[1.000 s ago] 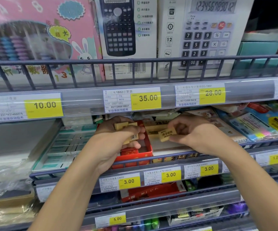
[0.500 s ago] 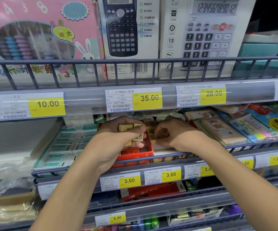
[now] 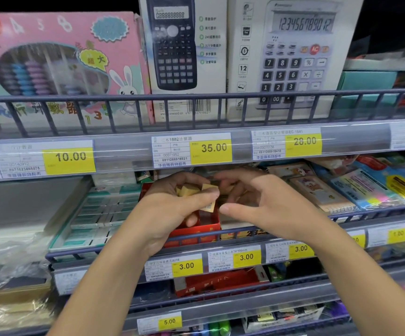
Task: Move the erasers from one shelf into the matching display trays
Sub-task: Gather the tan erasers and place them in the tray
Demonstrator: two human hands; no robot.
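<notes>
My left hand (image 3: 172, 209) grips several small yellow erasers (image 3: 189, 190) in its curled fingers, held above a red display tray (image 3: 196, 229) on the middle shelf. My right hand (image 3: 257, 202) is just to the right of it, fingers spread and loosely bent, fingertips reaching toward the erasers; nothing shows in its grasp. One eraser with a barcode label (image 3: 210, 206) sticks out under my left thumb. The inside of the red tray is mostly hidden by my hands.
A tray of teal-and-white erasers (image 3: 99, 214) lies left of the red tray. Notepads and sticky-note packs (image 3: 371, 187) fill the shelf to the right. A wire rail (image 3: 220, 235) fronts the shelf. Calculator boxes (image 3: 291, 57) stand on the shelf above.
My right hand brought its yellow eraser left to my left hand and now holds nothing visible. My left hand keeps its bundle of erasers over the red tray.
</notes>
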